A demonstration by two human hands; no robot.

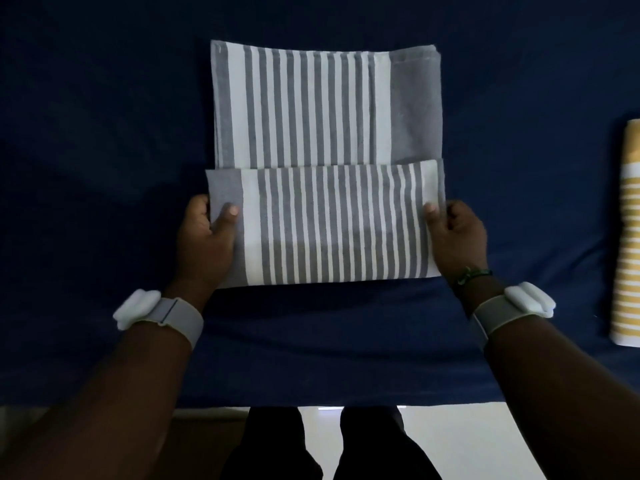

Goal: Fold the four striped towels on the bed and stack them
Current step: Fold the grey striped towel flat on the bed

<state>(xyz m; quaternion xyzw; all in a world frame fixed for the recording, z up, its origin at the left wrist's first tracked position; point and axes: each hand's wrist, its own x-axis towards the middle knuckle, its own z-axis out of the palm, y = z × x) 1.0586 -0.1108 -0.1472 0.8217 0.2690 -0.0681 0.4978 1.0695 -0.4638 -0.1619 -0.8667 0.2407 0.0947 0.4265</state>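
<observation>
Two striped towels were in view on the dark blue bed [104,168]: one grey-and-white towel [325,109] at centre, its near portion folded over toward the far end, and one yellow-and-white towel [628,237] folded at the right edge. The left hand [207,237] pinched the fold's left edge, thumb on top; the right hand [453,237] pinched its right edge. Each wrist carried one white band.
</observation>
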